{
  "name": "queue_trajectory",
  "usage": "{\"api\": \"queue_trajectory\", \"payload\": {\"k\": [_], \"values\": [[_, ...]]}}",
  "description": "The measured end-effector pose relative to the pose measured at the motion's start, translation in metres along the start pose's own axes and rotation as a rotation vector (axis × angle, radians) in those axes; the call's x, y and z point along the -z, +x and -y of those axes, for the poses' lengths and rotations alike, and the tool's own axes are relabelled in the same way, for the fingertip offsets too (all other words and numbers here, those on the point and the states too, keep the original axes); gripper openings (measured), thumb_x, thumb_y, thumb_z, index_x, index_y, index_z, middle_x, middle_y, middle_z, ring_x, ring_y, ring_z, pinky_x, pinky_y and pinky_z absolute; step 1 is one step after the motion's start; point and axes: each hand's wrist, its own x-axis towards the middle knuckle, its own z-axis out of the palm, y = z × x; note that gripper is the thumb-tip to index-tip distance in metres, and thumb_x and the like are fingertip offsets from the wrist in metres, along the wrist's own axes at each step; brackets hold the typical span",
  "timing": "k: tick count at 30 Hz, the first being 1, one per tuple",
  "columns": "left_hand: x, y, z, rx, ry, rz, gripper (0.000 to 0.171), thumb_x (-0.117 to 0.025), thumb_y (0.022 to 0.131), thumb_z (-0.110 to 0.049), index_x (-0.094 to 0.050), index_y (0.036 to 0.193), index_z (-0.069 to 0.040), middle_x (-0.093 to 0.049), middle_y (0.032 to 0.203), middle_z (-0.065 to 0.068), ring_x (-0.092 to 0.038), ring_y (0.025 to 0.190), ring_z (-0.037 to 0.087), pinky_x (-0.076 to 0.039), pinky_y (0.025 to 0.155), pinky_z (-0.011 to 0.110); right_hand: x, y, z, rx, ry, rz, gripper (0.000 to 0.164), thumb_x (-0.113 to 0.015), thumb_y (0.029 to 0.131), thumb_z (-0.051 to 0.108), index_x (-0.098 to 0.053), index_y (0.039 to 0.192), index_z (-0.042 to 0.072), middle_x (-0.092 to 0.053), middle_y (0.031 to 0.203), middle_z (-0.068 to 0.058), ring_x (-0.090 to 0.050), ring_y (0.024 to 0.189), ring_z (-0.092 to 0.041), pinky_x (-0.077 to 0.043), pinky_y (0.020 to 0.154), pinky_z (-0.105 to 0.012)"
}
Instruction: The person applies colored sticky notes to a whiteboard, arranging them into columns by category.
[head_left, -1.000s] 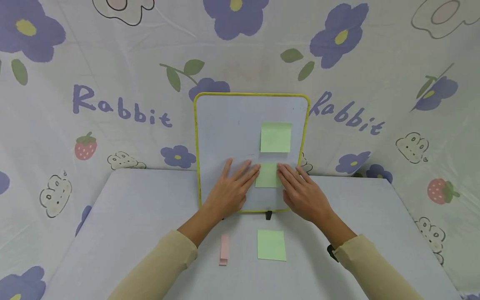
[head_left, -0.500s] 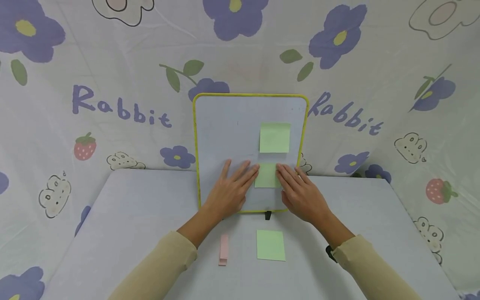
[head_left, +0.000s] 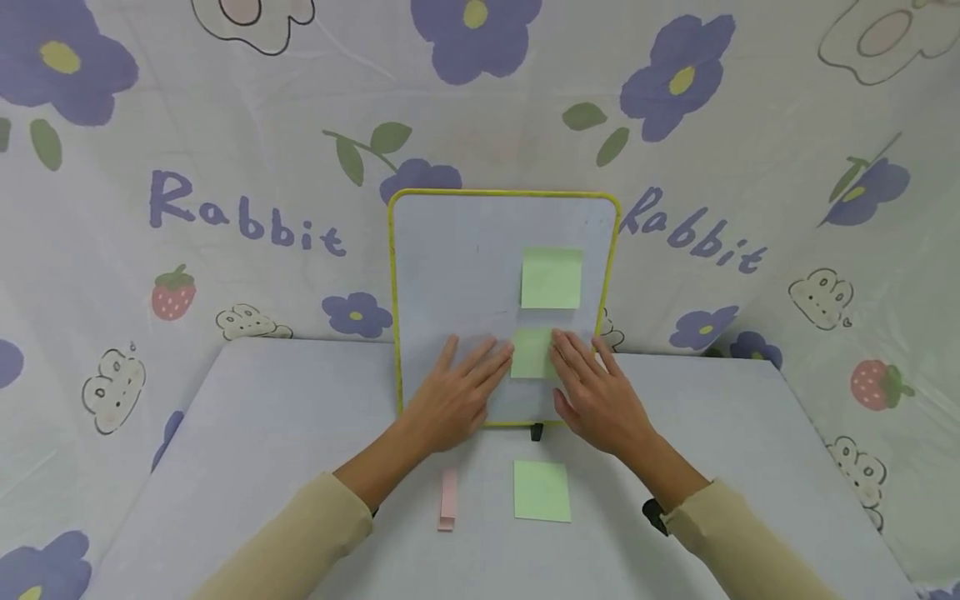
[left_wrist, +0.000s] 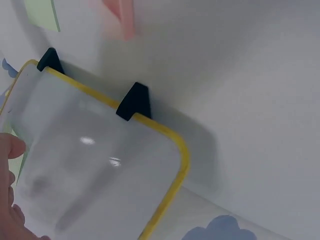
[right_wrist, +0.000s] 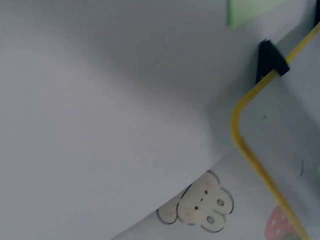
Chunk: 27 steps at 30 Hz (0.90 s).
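Notepaper (head_left: 532, 357), pale green and plain, lies on the whiteboard (head_left: 450, 258) between the two hands. Its visible face looks smooth and matt, with a straight lower edge; its right side is partly covered by the fingers of the right grip (head_left: 600, 400), so its full outline cannot be seen. The left grip (head_left: 450, 404) grasps nothing: its fingers are extended and spread, and the tips come up to the paper's left edge. The right grip is likewise unclenched, three straight fingers laid together over the paper, the thumb apart below them.

Above both grips, on the same board, sits an upper note (head_left: 552, 279) of the same green (a slightly deeper band runs along its top, and a faint shadow falls under its bottom edge). The board, rimmed in yellow, stands upright behind the hands, with a black foot (head_left: 537, 432) at its lower edge between the wrists. Nearer the person than the grips, a loose green square (head_left: 542, 492) lies on the worktop (head_left: 300, 417), and to its left, near the left forearm, a narrow pink strip (head_left: 447, 498). Beyond the grips hangs a flowered cloth (head_left: 255, 117).
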Motion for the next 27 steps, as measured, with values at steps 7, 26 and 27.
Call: {"api": "queue_trajectory", "payload": {"k": [7, 26, 27], "values": [[-0.002, -0.029, -0.001, -0.035, -0.152, 0.078, 0.06, -0.061, 0.097, -0.032, -0.045, 0.15, -0.009, -0.035, 0.159, 0.004, -0.032, 0.147, 0.023, -0.032, 0.111, 0.057, 0.004, 0.004, 0.027, 0.005, 0.092, 0.0, 0.065, -0.07, 0.086, 0.023, -0.051, 0.141, -0.005, -0.045, 0.15, -0.02, -0.043, 0.139, -0.033, -0.033, 0.112, -0.055], [-0.016, -0.118, 0.006, -0.053, -0.353, 0.259, 0.056, -0.059, 0.099, -0.03, -0.046, 0.15, -0.012, -0.036, 0.159, 0.007, -0.037, 0.144, 0.028, -0.038, 0.107, 0.056, -0.006, -0.003, 0.096, -0.012, 0.501, 0.162, 0.062, -0.076, 0.088, 0.031, -0.055, 0.14, 0.005, -0.057, 0.141, -0.011, -0.055, 0.128, -0.026, -0.043, 0.104, -0.051], [-0.017, -0.121, 0.005, -0.062, -0.363, 0.279, 0.056, -0.058, 0.099, -0.03, -0.045, 0.151, -0.012, -0.036, 0.159, 0.006, -0.037, 0.144, 0.027, -0.038, 0.107, 0.056, -0.005, -0.003, 0.099, -0.024, 0.53, 0.185, 0.062, -0.076, 0.088, 0.032, -0.056, 0.139, 0.005, -0.058, 0.14, -0.011, -0.056, 0.127, -0.024, -0.043, 0.104, -0.05]]}}
